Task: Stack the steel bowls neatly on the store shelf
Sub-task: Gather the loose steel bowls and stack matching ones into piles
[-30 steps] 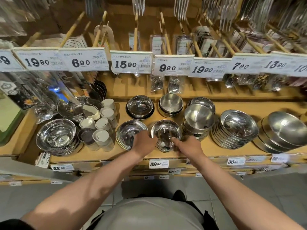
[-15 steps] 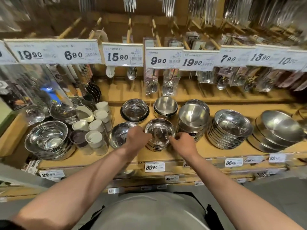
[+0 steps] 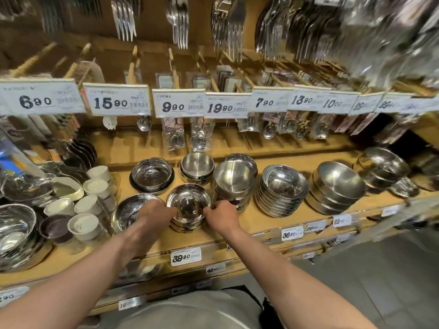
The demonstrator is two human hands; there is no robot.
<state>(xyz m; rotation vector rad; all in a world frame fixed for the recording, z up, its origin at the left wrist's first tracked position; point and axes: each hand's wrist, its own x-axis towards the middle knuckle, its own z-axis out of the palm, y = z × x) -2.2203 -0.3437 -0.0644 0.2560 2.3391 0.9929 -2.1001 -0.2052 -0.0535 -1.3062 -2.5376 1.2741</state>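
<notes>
A small stack of shiny round steel bowls (image 3: 188, 206) at the wooden shelf's (image 3: 249, 224) front edge is gripped at opposite rims by the left hand (image 3: 154, 213) and right hand (image 3: 222, 216), apparently for squaring, with taller stacked matte steel bowls (image 3: 234, 181) behind.

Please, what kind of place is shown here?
Most likely a shop's kitchenware aisle: printed price tags line the shelf, stacked steel bowls stand on it, and packaged forks hang above.
</notes>
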